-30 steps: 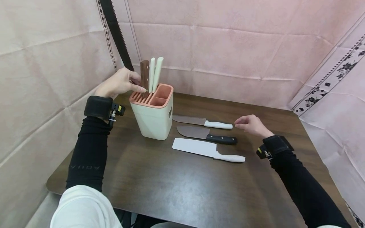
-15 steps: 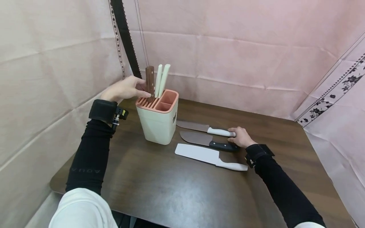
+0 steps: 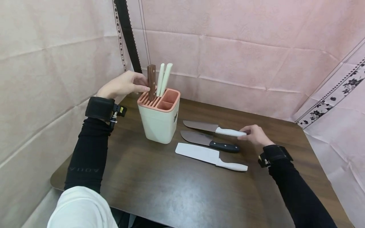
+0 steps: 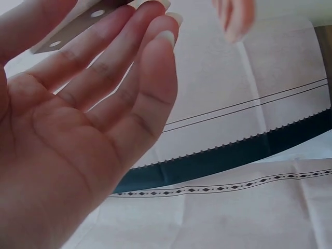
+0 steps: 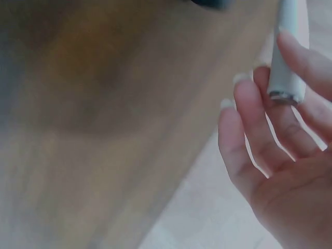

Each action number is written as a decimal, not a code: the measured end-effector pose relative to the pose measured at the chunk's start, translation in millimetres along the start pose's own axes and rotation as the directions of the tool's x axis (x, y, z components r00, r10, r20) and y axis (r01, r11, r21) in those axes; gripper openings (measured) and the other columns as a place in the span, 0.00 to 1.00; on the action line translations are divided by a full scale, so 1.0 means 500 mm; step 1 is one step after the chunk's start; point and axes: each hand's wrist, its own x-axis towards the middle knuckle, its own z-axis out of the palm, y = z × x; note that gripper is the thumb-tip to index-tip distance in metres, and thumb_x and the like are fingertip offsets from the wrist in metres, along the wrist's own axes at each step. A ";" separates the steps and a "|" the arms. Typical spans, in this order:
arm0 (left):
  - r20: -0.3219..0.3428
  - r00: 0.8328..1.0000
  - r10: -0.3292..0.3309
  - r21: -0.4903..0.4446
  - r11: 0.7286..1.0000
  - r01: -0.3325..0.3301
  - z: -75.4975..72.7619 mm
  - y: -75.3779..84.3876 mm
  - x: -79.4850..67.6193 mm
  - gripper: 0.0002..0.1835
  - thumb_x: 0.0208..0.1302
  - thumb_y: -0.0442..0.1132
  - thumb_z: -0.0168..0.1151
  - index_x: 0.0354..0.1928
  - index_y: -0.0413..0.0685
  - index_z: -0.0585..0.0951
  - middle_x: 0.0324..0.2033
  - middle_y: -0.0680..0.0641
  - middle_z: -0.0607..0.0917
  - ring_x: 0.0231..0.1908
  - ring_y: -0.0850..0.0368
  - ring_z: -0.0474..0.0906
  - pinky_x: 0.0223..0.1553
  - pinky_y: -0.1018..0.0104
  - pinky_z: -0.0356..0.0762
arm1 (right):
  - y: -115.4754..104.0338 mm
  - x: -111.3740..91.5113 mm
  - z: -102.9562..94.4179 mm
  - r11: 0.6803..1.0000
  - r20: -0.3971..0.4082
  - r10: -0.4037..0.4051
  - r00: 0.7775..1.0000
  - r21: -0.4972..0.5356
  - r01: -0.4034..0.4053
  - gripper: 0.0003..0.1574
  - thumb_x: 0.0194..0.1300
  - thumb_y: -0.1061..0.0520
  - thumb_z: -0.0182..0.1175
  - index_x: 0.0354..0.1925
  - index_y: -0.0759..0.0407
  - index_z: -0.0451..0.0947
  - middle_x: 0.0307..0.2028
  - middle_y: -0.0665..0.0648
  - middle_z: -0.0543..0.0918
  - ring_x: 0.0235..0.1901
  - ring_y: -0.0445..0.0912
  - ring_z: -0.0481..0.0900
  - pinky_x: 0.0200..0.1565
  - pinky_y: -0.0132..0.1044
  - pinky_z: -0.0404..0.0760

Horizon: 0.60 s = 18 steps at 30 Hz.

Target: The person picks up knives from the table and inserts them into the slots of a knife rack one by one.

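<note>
In the head view my left hand [image 3: 124, 85] holds the brown-handled knife [image 3: 151, 83], which stands in a slot of the knife block [image 3: 158, 123]. The left wrist view catches part of that riveted handle [image 4: 85, 23] between thumb and fingers. Thumb and fingers of my right hand [image 3: 255, 134] pinch the butt of a white-handled knife [image 3: 228, 131], its grey blade pointing left toward the block. The right wrist view shows this white handle [image 5: 288, 67] under the thumb. Nearer to me lie a black-handled knife [image 3: 223, 146] and a white cleaver [image 3: 199, 152].
Two pale green handles [image 3: 164, 79] rise from the block beside the brown one. The block's pink top [image 3: 166, 110] also has two square compartments at its right. Pink cloth [image 3: 236, 60] hangs behind the brown table [image 3: 159, 183].
My right hand first came down to the white-handled knife, then pinched its handle end and drew it slightly right and up. My left hand keeps its hold on the brown handle.
</note>
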 end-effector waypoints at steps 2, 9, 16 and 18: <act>-0.024 1.000 -0.007 0.006 1.000 0.007 -0.005 0.007 -0.005 0.18 0.63 0.44 0.57 0.48 0.38 0.76 0.45 0.37 0.81 0.40 0.50 0.77 0.39 0.61 0.76 | -0.007 -0.009 -0.030 1.000 -0.015 0.007 1.000 0.018 -0.007 0.20 0.53 0.52 0.67 0.41 0.65 0.81 0.33 0.65 0.84 0.28 0.51 0.75 0.29 0.41 0.73; -0.083 0.996 -0.015 -0.001 1.000 0.015 -0.017 0.025 -0.022 0.18 0.63 0.46 0.58 0.45 0.39 0.76 0.40 0.41 0.80 0.33 0.52 0.75 0.30 0.68 0.74 | -0.041 -0.030 -0.113 0.963 -0.071 0.054 0.996 0.269 -0.033 0.26 0.54 0.50 0.67 0.46 0.67 0.79 0.31 0.53 0.87 0.31 0.48 0.82 0.31 0.33 0.82; -0.114 0.993 0.013 -0.022 1.000 -0.016 -0.013 0.042 -0.032 0.16 0.62 0.47 0.59 0.42 0.40 0.77 0.34 0.44 0.80 0.29 0.53 0.74 0.24 0.68 0.72 | -0.085 -0.028 -0.160 0.818 -0.208 0.056 0.977 0.571 0.075 0.24 0.54 0.61 0.66 0.47 0.73 0.74 0.25 0.41 0.88 0.26 0.42 0.84 0.29 0.25 0.83; -0.112 0.993 0.046 -0.024 0.999 -0.049 -0.009 0.048 -0.031 0.15 0.63 0.46 0.58 0.42 0.40 0.78 0.35 0.43 0.80 0.31 0.53 0.75 0.27 0.68 0.73 | -0.103 -0.025 -0.172 0.765 -0.251 0.066 0.966 0.634 0.113 0.20 0.53 0.63 0.66 0.46 0.69 0.77 0.25 0.41 0.88 0.24 0.41 0.84 0.28 0.25 0.83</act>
